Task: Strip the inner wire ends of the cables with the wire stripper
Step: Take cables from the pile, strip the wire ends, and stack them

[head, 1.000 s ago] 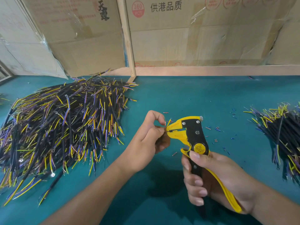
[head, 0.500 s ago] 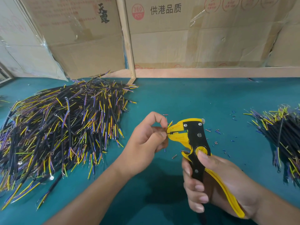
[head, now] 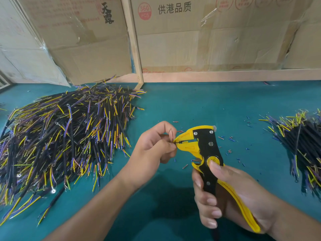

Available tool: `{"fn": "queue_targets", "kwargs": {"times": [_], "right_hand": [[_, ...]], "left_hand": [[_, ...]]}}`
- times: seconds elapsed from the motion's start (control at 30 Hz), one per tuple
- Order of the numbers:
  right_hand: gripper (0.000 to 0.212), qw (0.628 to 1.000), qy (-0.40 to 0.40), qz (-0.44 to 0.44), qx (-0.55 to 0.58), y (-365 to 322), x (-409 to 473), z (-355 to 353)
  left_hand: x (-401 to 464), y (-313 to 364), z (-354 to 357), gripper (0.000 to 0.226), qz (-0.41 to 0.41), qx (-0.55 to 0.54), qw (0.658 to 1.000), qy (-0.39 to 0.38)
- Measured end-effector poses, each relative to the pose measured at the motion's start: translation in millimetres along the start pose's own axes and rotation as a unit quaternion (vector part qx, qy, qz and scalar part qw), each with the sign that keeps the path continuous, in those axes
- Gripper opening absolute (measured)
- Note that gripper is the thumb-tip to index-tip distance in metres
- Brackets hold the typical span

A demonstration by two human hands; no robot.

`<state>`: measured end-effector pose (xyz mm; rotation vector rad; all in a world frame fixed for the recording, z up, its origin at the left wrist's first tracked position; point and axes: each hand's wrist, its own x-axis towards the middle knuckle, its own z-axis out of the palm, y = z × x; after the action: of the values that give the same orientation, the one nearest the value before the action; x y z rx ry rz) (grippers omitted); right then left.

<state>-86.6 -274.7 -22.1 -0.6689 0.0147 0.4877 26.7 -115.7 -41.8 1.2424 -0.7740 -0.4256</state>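
Pinching wire (head: 174, 142) in left hand (head: 152, 148); right hand (head: 224, 195) grips stripper (head: 206, 150).

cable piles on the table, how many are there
2. A large pile spreads over the table's left side, beyond the left hand. A smaller pile lies at the right edge, partly cut off by the frame, so more may be hidden.

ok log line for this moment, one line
left hand pinches wire | wire end in stripper nose | right hand grips handles | piles left, right
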Motion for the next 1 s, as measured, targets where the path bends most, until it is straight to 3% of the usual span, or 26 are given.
{"fn": "queue_targets", "kwargs": {"times": [0.03,0.1,0.27,0.4,0.57,0.73,0.9,1.0], "right_hand": [[0.042,0.999,-0.005,0.046,0.010,-9,4,-24],[0.044,0.995,-0.022,0.003,-0.096,11,-8,-27],[0.050,0.993,-0.012,0.003,-0.114,18,-17,-20],[0.059,0.991,0.056,-0.013,-0.124,17,-15,-15],[0.060,0.986,0.087,-0.022,-0.140,14,-15,-14],[0.059,0.983,0.078,-0.006,-0.165,9,-17,-15],[0.059,0.982,0.067,0.004,-0.179,8,-17,-15],[0.058,0.981,0.066,0.004,-0.185,8,-18,-14]], "left_hand": [[0,0,0,0.013,-0.002,-0.001,1.000,0.000],[0,0,0,0.013,-0.003,-0.007,1.000,0.000],[1,-2,-1,0.015,-0.002,-0.053,0.999,0.005],[1,-5,-3,0.011,-0.003,-0.031,0.999,0.016],[2,-2,-4,0.009,0.008,0.030,0.999,0.019],[-1,10,-12,0.004,0.034,0.137,0.990,-0.014],[-5,19,-21,0.010,0.081,0.328,0.941,-0.026],[-3,21,-21,0.012,0.093,0.378,0.921,-0.032]]}}
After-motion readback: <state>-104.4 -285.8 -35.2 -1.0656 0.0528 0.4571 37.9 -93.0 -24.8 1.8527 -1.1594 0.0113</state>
